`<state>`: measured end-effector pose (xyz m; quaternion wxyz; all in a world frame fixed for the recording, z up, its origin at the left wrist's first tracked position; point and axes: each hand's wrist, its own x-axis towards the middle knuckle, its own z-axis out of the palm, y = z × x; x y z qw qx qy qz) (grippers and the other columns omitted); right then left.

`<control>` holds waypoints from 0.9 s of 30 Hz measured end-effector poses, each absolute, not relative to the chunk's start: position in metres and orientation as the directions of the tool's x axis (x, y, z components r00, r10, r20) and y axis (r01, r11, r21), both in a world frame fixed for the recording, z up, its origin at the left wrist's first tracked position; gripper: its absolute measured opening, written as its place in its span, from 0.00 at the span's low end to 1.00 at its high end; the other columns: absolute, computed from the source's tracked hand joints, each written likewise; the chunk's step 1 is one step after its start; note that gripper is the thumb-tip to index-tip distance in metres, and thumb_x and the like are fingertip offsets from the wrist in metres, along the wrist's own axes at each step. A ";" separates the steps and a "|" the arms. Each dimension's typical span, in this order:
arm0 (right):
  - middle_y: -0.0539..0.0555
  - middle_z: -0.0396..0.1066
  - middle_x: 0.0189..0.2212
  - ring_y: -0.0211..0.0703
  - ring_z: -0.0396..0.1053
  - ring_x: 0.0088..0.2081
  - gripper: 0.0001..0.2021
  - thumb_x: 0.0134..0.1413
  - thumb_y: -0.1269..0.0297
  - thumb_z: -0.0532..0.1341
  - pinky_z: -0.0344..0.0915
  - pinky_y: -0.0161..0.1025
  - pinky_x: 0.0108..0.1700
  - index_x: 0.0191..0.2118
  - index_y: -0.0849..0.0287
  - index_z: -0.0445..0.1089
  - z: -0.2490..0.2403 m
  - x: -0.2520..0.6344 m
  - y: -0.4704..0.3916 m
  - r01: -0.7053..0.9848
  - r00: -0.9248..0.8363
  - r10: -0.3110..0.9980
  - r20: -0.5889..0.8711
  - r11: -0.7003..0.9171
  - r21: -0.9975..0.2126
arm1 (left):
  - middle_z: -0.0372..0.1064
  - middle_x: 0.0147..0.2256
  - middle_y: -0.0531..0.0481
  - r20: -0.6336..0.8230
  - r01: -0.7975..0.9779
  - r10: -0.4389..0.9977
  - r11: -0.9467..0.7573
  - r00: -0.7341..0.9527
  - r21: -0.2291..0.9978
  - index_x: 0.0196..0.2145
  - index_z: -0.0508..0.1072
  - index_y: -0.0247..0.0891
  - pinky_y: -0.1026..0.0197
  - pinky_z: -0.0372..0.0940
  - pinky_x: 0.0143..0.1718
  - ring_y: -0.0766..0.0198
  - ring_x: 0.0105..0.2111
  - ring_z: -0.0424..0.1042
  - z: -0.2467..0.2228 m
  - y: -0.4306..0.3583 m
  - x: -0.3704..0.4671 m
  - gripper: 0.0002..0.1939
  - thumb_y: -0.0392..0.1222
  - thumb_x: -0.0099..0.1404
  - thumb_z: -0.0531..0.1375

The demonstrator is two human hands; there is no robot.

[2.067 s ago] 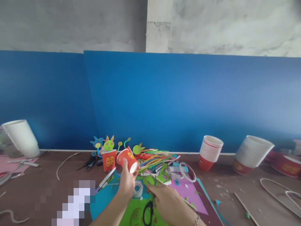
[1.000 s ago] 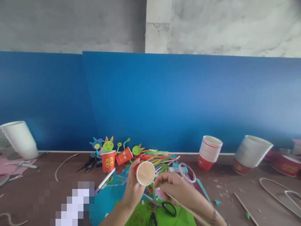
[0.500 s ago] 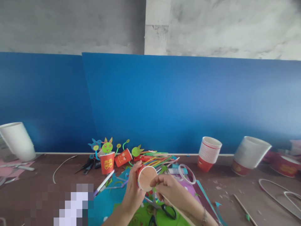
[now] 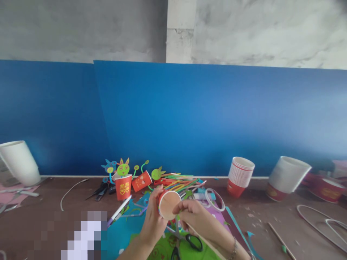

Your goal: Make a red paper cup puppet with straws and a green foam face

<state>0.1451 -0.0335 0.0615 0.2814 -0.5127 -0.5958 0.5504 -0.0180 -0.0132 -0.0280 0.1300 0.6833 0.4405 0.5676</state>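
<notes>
A red paper cup [image 4: 169, 205] is tipped so that its pale round face points toward me. My left hand [image 4: 155, 216] is wrapped round the cup's left side. At the cup's right edge, the fingers of my right hand [image 4: 189, 215] are pinched together; a thin pale strip runs down from beneath them, and I cannot make out what the fingertips grip. Black-handled scissors [image 4: 193, 242] lie below on green paper [image 4: 159, 249]. Left of the cup stand a decorated red cup [image 4: 124, 187] and a tilted one [image 4: 142, 181] with paper figures.
Colourful sticks [image 4: 177, 182] lie behind my hands, near a tape roll [image 4: 215, 199]. Stacked cups [image 4: 240, 177] and a wrapped stack [image 4: 287, 177] stand to the right. A white stack [image 4: 20, 162] is at far left, and a marker [image 4: 119, 210] lies left of my hands.
</notes>
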 end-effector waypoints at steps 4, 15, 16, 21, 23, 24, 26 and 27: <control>0.43 0.63 0.13 0.28 0.50 0.13 0.12 0.42 0.73 0.52 0.44 0.27 0.16 0.34 0.61 0.68 0.063 0.145 -0.033 0.284 -0.322 0.917 -0.236 -0.144 -0.948 | 0.58 0.56 0.35 0.678 0.455 0.734 -0.592 -0.037 0.665 0.56 0.53 0.42 0.42 0.63 0.53 0.47 0.56 0.63 -0.031 -0.012 -0.018 0.33 0.35 0.56 0.63; 0.43 0.63 0.12 0.27 0.49 0.11 0.10 0.43 0.73 0.53 0.42 0.28 0.15 0.33 0.61 0.68 0.068 0.144 -0.034 0.242 -0.305 0.914 -0.266 -0.196 -0.950 | 0.59 0.55 0.37 0.701 0.445 0.710 -0.608 -0.064 0.657 0.56 0.54 0.42 0.44 0.63 0.53 0.49 0.55 0.64 -0.034 -0.010 -0.016 0.33 0.35 0.56 0.63; 0.43 0.63 0.13 0.27 0.48 0.11 0.10 0.44 0.72 0.53 0.41 0.28 0.14 0.34 0.62 0.68 0.070 0.144 -0.033 0.238 -0.300 0.913 -0.278 -0.210 -0.948 | 0.59 0.55 0.37 0.704 0.450 0.707 -0.607 -0.070 0.654 0.56 0.54 0.41 0.44 0.64 0.52 0.49 0.55 0.64 -0.033 -0.010 -0.016 0.32 0.36 0.56 0.63; 0.43 0.63 0.12 0.28 0.49 0.11 0.11 0.42 0.73 0.52 0.42 0.28 0.14 0.34 0.62 0.67 0.070 0.141 -0.035 0.252 -0.273 0.919 -0.283 -0.216 -0.943 | 0.60 0.54 0.37 0.752 0.521 0.659 -0.632 -0.027 0.573 0.54 0.55 0.42 0.44 0.65 0.51 0.49 0.54 0.65 -0.023 -0.014 -0.017 0.32 0.35 0.55 0.64; 0.45 0.65 0.14 0.29 0.52 0.12 0.11 0.40 0.75 0.52 0.44 0.28 0.15 0.31 0.61 0.67 0.066 0.139 -0.035 0.258 -0.279 0.928 -0.246 -0.174 -0.950 | 0.61 0.53 0.38 0.779 0.546 0.627 -0.660 0.022 0.516 0.54 0.55 0.42 0.45 0.65 0.51 0.49 0.54 0.66 -0.019 -0.017 -0.015 0.30 0.34 0.56 0.63; 0.45 0.66 0.15 0.30 0.55 0.14 0.11 0.38 0.75 0.51 0.47 0.28 0.16 0.29 0.61 0.67 0.064 0.138 -0.036 0.261 -0.281 0.934 -0.222 -0.148 -0.954 | 0.62 0.53 0.38 0.790 0.552 0.611 -0.676 0.050 0.488 0.53 0.55 0.42 0.45 0.65 0.51 0.49 0.54 0.66 -0.018 -0.019 -0.014 0.29 0.33 0.57 0.62; 0.47 0.67 0.16 0.32 0.61 0.17 0.10 0.35 0.77 0.50 0.52 0.28 0.19 0.23 0.60 0.66 0.062 0.136 -0.037 0.286 -0.289 0.940 -0.179 -0.094 -0.954 | 0.63 0.52 0.39 0.800 0.552 0.590 -0.704 0.104 0.447 0.53 0.55 0.43 0.45 0.66 0.51 0.50 0.53 0.66 -0.018 -0.022 -0.011 0.28 0.32 0.58 0.61; 0.48 0.68 0.16 0.33 0.62 0.19 0.09 0.34 0.77 0.50 0.54 0.28 0.21 0.21 0.60 0.66 0.064 0.135 -0.037 0.297 -0.297 0.941 -0.160 -0.069 -0.953 | 0.63 0.51 0.39 0.803 0.550 0.584 -0.712 0.117 0.437 0.53 0.56 0.43 0.45 0.66 0.51 0.50 0.53 0.66 -0.018 -0.022 -0.009 0.28 0.32 0.58 0.60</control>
